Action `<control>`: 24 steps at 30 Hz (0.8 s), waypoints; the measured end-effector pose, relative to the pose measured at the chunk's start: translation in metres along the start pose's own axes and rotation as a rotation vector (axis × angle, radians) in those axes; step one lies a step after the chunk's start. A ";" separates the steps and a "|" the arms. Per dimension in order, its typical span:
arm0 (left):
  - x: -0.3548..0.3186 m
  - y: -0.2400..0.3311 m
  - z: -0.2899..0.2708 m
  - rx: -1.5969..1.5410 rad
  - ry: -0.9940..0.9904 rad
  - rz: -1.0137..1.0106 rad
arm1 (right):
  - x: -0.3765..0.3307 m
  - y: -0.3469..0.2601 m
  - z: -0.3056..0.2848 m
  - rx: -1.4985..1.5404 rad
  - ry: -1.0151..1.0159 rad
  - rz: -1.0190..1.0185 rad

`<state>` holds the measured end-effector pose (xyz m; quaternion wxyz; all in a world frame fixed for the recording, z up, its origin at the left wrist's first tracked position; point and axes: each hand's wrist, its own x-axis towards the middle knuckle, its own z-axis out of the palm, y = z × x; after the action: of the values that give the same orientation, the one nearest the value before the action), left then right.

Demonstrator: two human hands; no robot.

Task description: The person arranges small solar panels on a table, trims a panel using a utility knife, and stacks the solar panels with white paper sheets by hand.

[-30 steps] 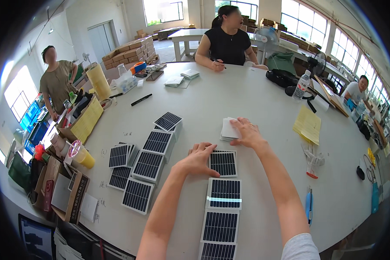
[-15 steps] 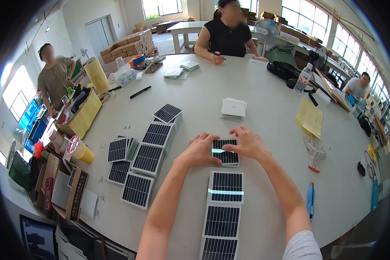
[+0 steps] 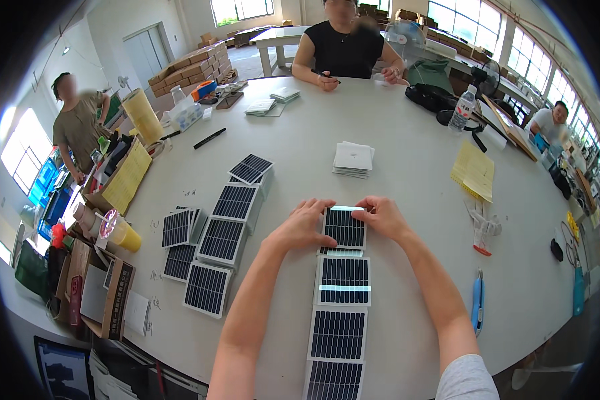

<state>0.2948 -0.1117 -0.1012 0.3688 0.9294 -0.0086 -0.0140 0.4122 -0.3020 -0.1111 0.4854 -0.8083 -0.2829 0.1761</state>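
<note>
Panel (image 3: 345,230) between left hand (image 3: 299,225) and right hand (image 3: 385,217), edges gripped by both.

A head-worn fisheye looks down across the table (image 3: 420,150).

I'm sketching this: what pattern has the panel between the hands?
The panel is dark with thin pale lines, white-edged; best in the head view.

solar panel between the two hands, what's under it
The near edge of a second panel peeks out under the upper panel; the rest is covered, so anything deeper can't be seen.
</note>
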 end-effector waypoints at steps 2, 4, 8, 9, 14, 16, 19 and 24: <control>-0.003 -0.001 -0.001 0.013 0.015 -0.013 | 0.001 0.003 -0.003 -0.043 0.047 -0.139; -0.009 0.003 -0.005 0.074 0.008 -0.042 | -0.001 -0.006 -0.014 0.090 0.174 -0.046; -0.013 0.002 -0.010 0.189 -0.089 -0.030 | -0.004 -0.021 -0.015 0.020 0.416 -0.257; -0.013 0.004 -0.010 0.219 -0.097 -0.026 | 0.002 -0.006 -0.011 -0.048 0.471 -0.423; -0.012 0.005 -0.011 0.145 -0.068 -0.020 | 0.000 0.014 -0.010 -0.220 0.304 -0.439; -0.011 0.003 -0.011 0.082 -0.046 -0.007 | -0.002 0.010 -0.012 -0.289 0.193 -0.194; -0.010 -0.001 -0.008 0.040 -0.002 0.004 | -0.008 -0.001 -0.009 -0.083 0.003 -0.084; -0.006 -0.002 -0.006 -0.137 0.112 0.008 | -0.008 -0.005 -0.013 0.288 -0.143 0.088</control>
<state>0.2893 -0.1063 -0.0985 0.4314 0.9013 0.0093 0.0389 0.4120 -0.3138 -0.1004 0.5667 -0.7274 -0.2531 0.2928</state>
